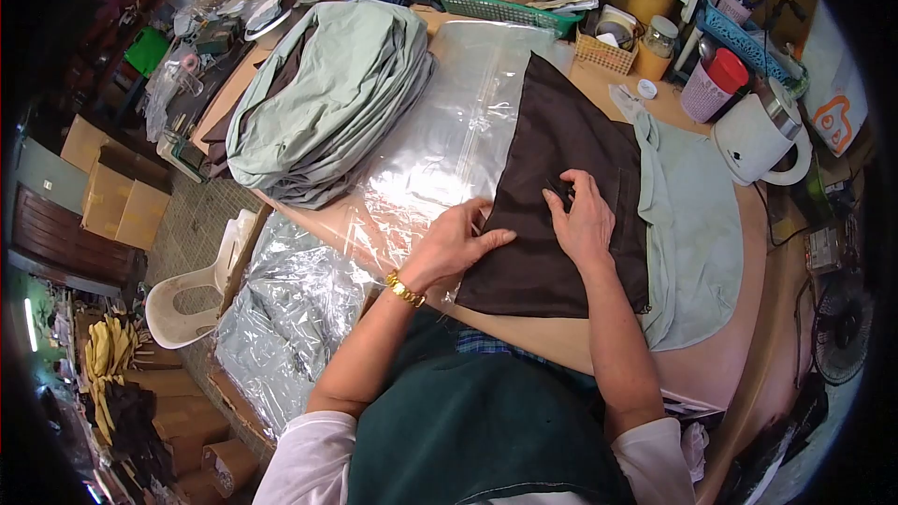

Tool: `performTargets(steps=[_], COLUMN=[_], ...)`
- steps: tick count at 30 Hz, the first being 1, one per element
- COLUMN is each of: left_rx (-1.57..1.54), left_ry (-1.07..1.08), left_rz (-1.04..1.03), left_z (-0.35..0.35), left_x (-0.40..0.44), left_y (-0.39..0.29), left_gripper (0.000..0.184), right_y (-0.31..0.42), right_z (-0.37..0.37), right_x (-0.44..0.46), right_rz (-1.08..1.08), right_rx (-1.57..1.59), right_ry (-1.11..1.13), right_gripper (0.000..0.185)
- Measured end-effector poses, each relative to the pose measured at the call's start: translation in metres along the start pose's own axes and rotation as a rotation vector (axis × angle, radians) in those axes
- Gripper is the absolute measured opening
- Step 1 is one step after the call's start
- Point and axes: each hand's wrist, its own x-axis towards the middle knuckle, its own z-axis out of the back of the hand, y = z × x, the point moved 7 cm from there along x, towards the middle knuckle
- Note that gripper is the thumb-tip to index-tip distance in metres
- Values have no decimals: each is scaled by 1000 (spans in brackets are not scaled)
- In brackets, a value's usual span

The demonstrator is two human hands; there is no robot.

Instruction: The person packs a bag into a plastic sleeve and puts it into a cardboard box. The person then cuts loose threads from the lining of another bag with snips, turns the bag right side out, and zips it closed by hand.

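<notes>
A dark brown cloth piece (552,266) lies spread in front of me, with a faint pocket-like outline on its right half. My left hand (458,241) is at its left edge, thumb on top and the other fingers curled at the edge, partly hidden. On the middle of the cloth rests my right hand (585,220), its thumb and index finger bent and apart. Clear plastic sheeting or a bag (449,122) meets the cloth's left edge. Pale grey-green fabric (697,234) adjoins the cloth on the right.
A heap of folded grey-green fabric (327,103) sits at the table's left. Behind stands a green basket (505,11). A white kettle (753,140), a pink cup (706,93) and jars line the right rear. Plastic-wrapped goods (290,318) fill a box beside a plastic chair (192,295).
</notes>
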Motion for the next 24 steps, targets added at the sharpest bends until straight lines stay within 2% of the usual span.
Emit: performTargets(steps=[1, 3, 4, 7, 10, 13, 15, 16, 24], left_rx=[-1, 86, 41, -92, -64, -38, -25, -30, -4], left_ry=[0, 72, 40, 34, -13, -65, -82, -85, -93], left_rz=[-3, 185, 183, 166, 141, 116, 93, 97, 36], left_z=[2, 8, 14, 29, 34, 37, 37, 37, 36], left_x=[1, -7, -10, -18, -23, -22, -23, -23, -25], left_y=[3, 2, 2, 20, 12, 8, 2, 1, -10], left_gripper=[45, 34, 27, 25, 28, 30, 31, 31, 32], right_y=[-2, -8, -9, -9, 6, 39, 70, 82, 110], right_z=[1, 4, 4, 3, 12, 25, 27, 28, 18], right_x=[1, 1, 2, 2, 2, -8, -20, -25, -35], right_rz=[1, -15, -20, -19, 15, 147, 228, 287, 392], right_rx=[-2, 7, 6, -7, 10, 55, 148, 178, 94], right_ry=[-2, -27, -26, -19, -64, -39, 85, 76, 88], right_gripper=[35, 33, 33, 35, 35, 30, 22, 20, 26])
